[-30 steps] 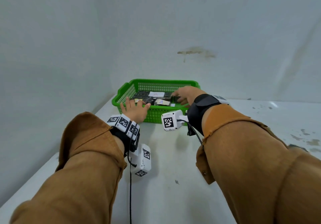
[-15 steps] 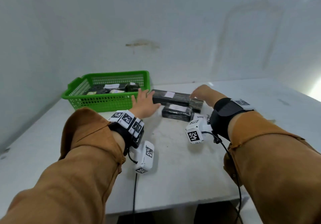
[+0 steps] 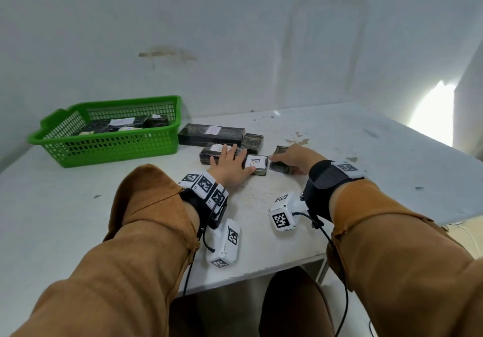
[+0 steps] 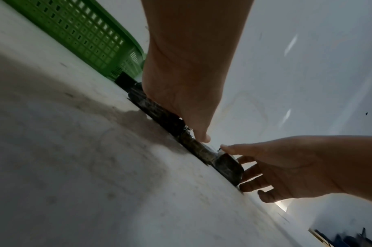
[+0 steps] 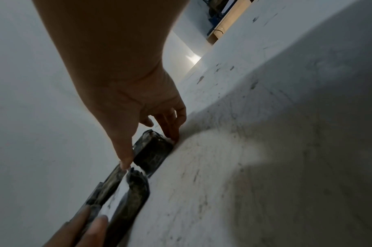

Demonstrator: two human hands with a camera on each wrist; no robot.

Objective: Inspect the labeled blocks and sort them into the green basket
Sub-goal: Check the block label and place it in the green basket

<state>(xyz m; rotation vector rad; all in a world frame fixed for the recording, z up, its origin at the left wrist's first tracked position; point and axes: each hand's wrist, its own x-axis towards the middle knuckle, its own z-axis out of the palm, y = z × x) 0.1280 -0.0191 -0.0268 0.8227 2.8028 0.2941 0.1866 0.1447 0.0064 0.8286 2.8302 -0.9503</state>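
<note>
The green basket point(image 3: 109, 143) stands at the table's back left with several labeled dark blocks in it. To its right lie a long labeled block point(image 3: 211, 134), a small block point(image 3: 253, 139), a block point(image 3: 209, 152) under my left hand, a block labeled B point(image 3: 257, 164) and a small dark block point(image 3: 279, 166). My left hand point(image 3: 230, 161) lies flat, fingers spread, thumb beside the B block. My right hand point(image 3: 285, 157) pinches the small dark block point(image 5: 153, 153) between thumb and fingers on the table. The left wrist view shows the same grip point(image 4: 227, 167).
The white table point(image 3: 130, 219) meets the wall behind and to the left of the basket. Its front edge runs just below my wrists, and its right edge drops off at the far right. A brown stool top point(image 3: 295, 297) shows under the table.
Both hands left the basket and moved right to the blocks on the table. My left hand came down flat on a block and my right hand closed on the small dark block.
</note>
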